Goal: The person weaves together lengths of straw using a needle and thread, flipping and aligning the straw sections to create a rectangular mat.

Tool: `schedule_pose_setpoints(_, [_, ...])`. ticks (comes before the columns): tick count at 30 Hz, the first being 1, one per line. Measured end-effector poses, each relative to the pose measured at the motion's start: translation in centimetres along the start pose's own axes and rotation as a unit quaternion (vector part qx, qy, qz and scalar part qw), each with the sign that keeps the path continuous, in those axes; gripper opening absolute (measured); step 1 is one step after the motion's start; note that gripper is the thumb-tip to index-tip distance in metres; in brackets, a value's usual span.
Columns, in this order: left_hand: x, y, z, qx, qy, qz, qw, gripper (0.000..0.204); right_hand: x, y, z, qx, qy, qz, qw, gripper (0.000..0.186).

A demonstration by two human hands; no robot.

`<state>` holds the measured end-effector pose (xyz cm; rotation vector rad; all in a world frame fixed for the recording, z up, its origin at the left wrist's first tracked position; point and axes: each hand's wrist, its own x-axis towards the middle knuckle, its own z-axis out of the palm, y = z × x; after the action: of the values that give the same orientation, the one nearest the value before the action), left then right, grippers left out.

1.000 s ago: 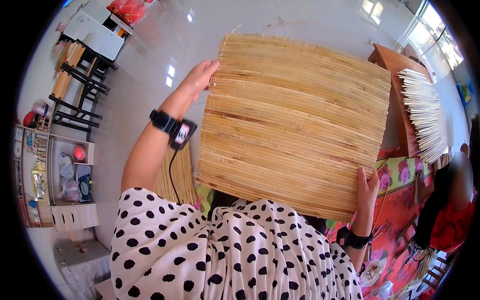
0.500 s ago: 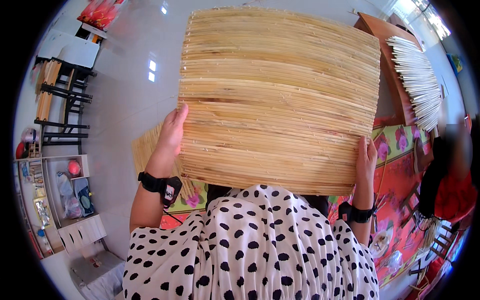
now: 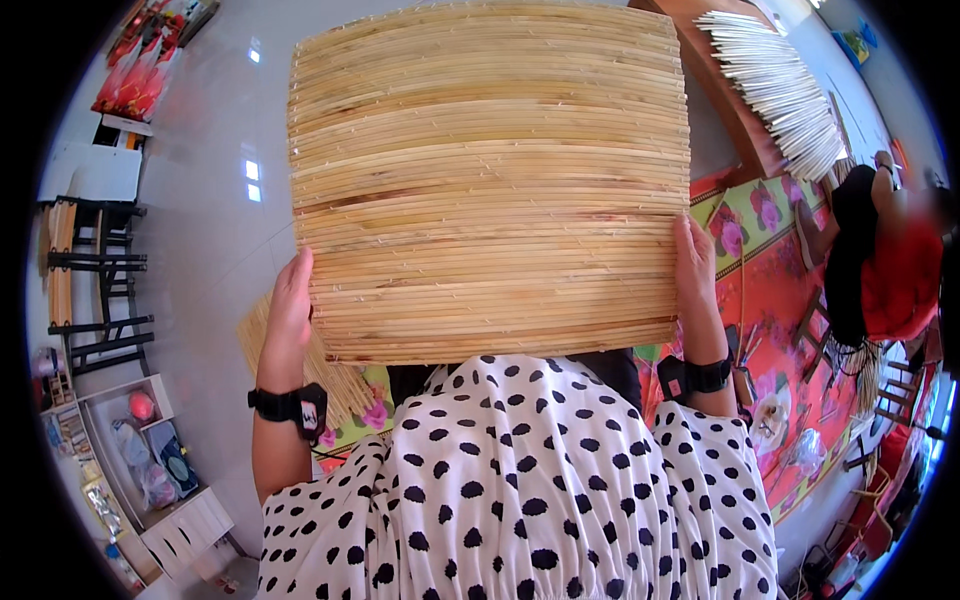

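Observation:
A large, nearly square mat of thin straw-coloured reeds (image 3: 490, 190), stitched with thread, spreads out in front of me above my lap. By its left edge I grip it with my left hand (image 3: 290, 305), thumb on the upper face and fingers hidden beneath. At the opposite edge my right hand (image 3: 695, 265) holds it the same way, its fingers also mostly out of sight. Both wrists carry black straps. Part of a second reed mat (image 3: 258, 335) shows below, beside my left forearm.
Pale reeds (image 3: 775, 100) lie in a row on a brown wooden table (image 3: 690, 50) at the far right. Red flowered matting (image 3: 780, 280) covers the floor there, with a person (image 3: 890, 260) beyond. On the left stand black-legged stools (image 3: 100, 270) and a shelf unit (image 3: 185, 525).
The whole view has swung, so the mat and both hands appear further left. My right hand sits higher along the mat's edge in the picture. Both hands keep their hold.

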<state>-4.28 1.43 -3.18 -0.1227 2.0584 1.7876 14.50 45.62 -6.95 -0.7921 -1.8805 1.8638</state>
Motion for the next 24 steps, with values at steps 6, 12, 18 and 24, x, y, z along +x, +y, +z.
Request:
schedule_pose_setpoints(6, [-1.8, -1.4, 0.4, -0.012, 0.028, -0.027, 0.999, 0.047, -0.3, 0.3, -0.5, -0.01, 0.001, 0.011, 1.0, 0.035])
schedule_pose_setpoints(12, [-1.7, -2.4, 1.2, 0.021, 0.066, 0.004, 0.998, 0.045, -0.6, -1.0, -2.2, -0.256, -0.022, -0.039, 0.966, 0.03])
schedule_pose_setpoints(18, [-1.9, -3.2, 0.7, 0.023, 0.086, -0.029, 0.996, 0.049, -4.8, -0.8, -1.1, -0.203, 0.021, -0.043, 0.978, 0.028])
schedule_pose_setpoints(24, [-2.2, -4.8, 1.9, 0.011, 0.119, 0.012, 0.993, 0.052, -5.1, -0.1, 0.2, -0.242, 0.09, -0.076, 0.963, 0.027])
